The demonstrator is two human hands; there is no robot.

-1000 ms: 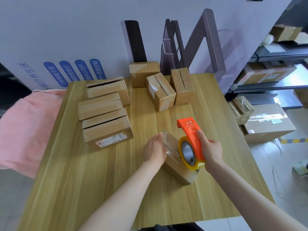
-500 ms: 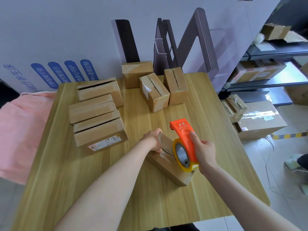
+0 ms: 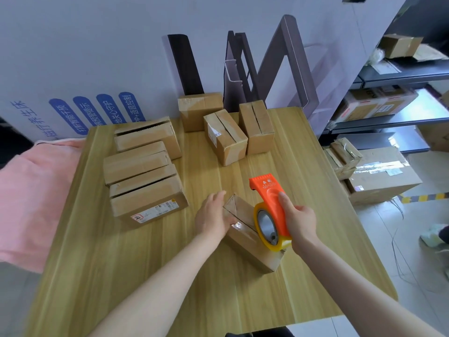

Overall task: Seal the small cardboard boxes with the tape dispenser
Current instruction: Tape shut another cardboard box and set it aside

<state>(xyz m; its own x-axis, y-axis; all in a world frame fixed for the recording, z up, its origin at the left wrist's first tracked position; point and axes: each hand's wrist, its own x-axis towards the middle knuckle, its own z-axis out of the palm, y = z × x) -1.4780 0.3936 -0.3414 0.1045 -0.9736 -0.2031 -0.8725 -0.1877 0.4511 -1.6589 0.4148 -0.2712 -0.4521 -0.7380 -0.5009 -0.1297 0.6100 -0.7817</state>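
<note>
A small cardboard box lies at an angle on the wooden table, with shiny clear tape along its top seam. My left hand rests on the box's far left side, fingers fairly straight along it. My right hand grips the orange tape dispenser, whose yellowish tape roll sits over the near right end of the box. Several flat boxes lie at the left of the table. Three more small boxes stand at the back.
A pink cloth hangs off the table's left edge. Dark profiles lean on the white wall behind. To the right, beyond the table edge, are metal shelves and cartons on the floor.
The dispenser has stayed over the near end of the box. My left hand has slid from the box's far end to its left side, and its fingers have straightened.
</note>
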